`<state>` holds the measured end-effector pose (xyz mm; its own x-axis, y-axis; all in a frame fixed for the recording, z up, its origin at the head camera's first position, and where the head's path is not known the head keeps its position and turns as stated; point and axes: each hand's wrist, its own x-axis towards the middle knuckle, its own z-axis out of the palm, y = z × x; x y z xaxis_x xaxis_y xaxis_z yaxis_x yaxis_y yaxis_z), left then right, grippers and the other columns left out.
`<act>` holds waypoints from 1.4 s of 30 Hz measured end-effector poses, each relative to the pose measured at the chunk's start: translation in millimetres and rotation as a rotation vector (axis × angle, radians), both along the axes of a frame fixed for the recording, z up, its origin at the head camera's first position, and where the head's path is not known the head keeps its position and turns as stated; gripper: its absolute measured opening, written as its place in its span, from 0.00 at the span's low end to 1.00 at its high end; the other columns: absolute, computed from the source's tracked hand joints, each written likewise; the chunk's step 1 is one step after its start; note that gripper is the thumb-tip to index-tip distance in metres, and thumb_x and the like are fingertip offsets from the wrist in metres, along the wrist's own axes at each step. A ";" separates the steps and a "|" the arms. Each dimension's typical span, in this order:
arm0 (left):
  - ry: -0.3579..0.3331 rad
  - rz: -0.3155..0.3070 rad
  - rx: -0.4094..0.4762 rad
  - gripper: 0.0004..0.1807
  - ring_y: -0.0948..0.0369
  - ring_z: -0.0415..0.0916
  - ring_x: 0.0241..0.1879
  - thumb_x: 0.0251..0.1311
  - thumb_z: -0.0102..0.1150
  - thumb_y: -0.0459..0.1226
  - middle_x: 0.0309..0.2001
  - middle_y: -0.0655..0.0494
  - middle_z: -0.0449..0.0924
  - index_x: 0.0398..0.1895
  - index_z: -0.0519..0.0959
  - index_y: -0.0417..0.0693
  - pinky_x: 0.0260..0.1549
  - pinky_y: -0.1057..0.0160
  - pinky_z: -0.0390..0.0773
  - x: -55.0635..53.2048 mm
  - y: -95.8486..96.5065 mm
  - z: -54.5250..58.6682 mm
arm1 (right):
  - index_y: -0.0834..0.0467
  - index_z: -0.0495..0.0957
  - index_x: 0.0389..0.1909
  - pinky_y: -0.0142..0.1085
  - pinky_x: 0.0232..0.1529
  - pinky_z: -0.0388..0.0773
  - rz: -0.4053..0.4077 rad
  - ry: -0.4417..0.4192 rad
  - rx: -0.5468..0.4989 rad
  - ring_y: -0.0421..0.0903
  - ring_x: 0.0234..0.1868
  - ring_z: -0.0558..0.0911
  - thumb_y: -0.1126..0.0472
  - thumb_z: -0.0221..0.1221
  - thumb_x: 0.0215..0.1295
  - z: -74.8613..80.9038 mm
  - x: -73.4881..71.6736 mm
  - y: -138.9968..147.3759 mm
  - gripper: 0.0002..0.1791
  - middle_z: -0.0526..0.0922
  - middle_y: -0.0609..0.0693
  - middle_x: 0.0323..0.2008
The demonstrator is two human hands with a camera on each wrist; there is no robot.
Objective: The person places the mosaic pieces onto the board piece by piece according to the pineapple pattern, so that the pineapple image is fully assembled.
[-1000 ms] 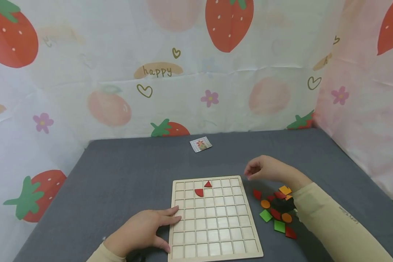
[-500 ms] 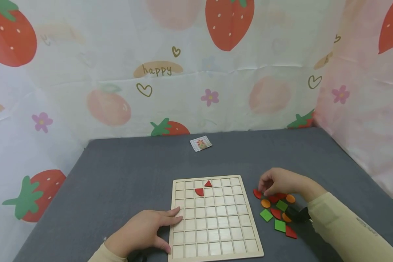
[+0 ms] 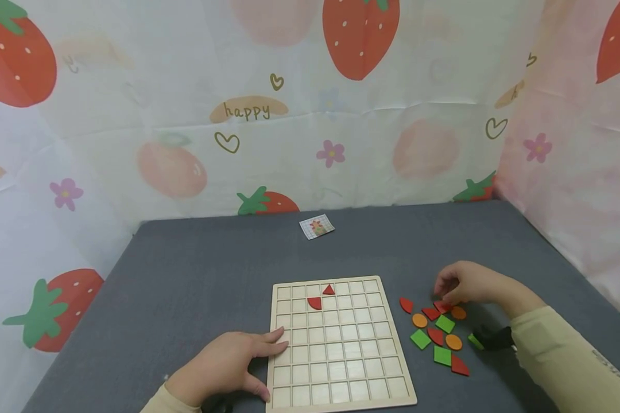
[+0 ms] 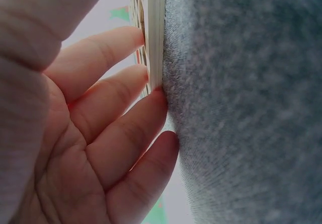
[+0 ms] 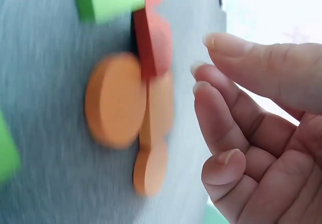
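My left hand (image 3: 232, 364) rests at the left edge of a pale wooden grid board (image 3: 341, 407), fingertips on its rim. In the left wrist view its fingers (image 4: 126, 136) touch the board's side wall. On the board lie a red triangle (image 3: 328, 290) and a red quarter-circle (image 3: 315, 303). My right hand (image 3: 475, 284) hovers over loose wooden pieces right of the board, nearest a red piece (image 3: 441, 306). Nothing shows between its thumb and fingers, which stand apart in the right wrist view. An orange disc (image 5: 118, 103) and red piece (image 5: 153, 45) lie beside those fingers.
Several more pieces lie scattered around: green squares (image 3: 421, 339), orange discs (image 3: 453, 342) and red quarter-circles (image 3: 460, 365). A small printed card (image 3: 317, 227) lies at the back of the grey table (image 3: 212, 258). Strawberry-patterned cloth (image 3: 361, 172) hangs behind and at the sides.
My right hand has moved from beside the board's top right corner, down and rightward over the loose pieces. The left hand stays at the board's edge.
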<state>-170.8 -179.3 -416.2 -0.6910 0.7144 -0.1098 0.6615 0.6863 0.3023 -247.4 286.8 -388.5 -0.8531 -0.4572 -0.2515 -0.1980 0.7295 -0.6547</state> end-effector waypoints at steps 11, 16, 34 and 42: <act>-0.007 0.001 -0.017 0.46 0.63 0.69 0.57 0.32 0.62 0.65 0.64 0.60 0.65 0.61 0.70 0.61 0.49 0.61 0.71 0.0 1.2 1.9 | 0.61 0.79 0.33 0.38 0.31 0.75 -0.058 -0.005 -0.003 0.46 0.31 0.77 0.67 0.63 0.51 -5.4 -2.7 30.7 0.08 0.80 0.50 0.29; -0.005 0.006 -0.023 0.45 0.63 0.69 0.57 0.32 0.62 0.64 0.64 0.60 0.65 0.61 0.70 0.61 0.49 0.60 0.71 0.3 0.9 2.1 | 0.61 0.79 0.35 0.35 0.28 0.74 -0.001 0.049 0.008 0.43 0.28 0.75 0.64 0.64 0.51 -9.5 -3.0 28.4 0.10 0.79 0.48 0.28; 0.025 -0.008 -0.040 0.46 0.63 0.68 0.58 0.33 0.61 0.66 0.64 0.60 0.65 0.62 0.70 0.62 0.49 0.61 0.71 0.1 0.6 2.8 | 0.59 0.74 0.23 0.36 0.20 0.67 -0.017 0.013 0.070 0.44 0.19 0.70 0.70 0.61 0.50 -2.5 -10.5 9.6 0.05 0.73 0.48 0.18; 0.040 -0.008 -0.042 0.46 0.62 0.68 0.58 0.34 0.59 0.66 0.64 0.59 0.64 0.62 0.69 0.61 0.49 0.61 0.71 3.8 0.7 4.2 | 0.58 0.78 0.27 0.39 0.28 0.71 0.001 0.052 0.039 0.46 0.25 0.73 0.65 0.59 0.57 3.9 -19.9 -20.4 0.02 0.78 0.48 0.25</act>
